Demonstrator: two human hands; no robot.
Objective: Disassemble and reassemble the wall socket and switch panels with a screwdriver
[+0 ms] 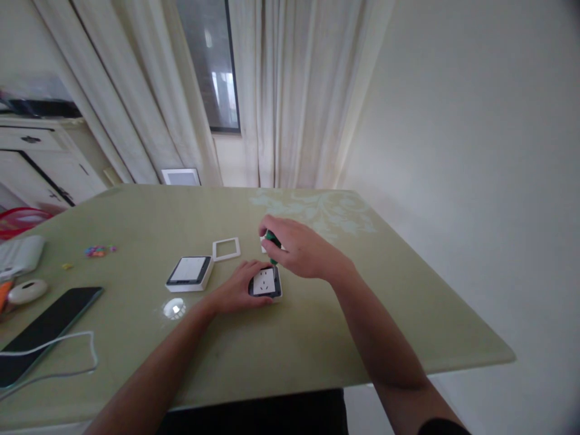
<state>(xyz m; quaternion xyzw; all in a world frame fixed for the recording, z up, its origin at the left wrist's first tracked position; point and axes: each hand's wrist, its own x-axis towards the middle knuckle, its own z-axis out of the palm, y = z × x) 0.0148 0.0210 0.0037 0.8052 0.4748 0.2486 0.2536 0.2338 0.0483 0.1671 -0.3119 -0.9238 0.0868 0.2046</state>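
Note:
A white wall socket (265, 282) in a dark frame lies on the green table (272, 356). My left hand (235, 291) grips its left edge, fingers curled around it. Just above it my right hand (296, 246) is closed around a green-handled tool (272, 239), probably a screwdriver, whose tip points down at the socket's far edge. A second switch module (189, 273) with a white face lies to the left. A loose white square frame (226, 249) lies behind it. A small white piece shows behind my right hand.
A black tablet (43, 332) with a white cable (58, 343) lies near the left front edge. White oval and padded objects, small coloured bits (99, 250) and a red basket (18, 219) are at the left. Curtains, a window and a cabinet stand behind the table.

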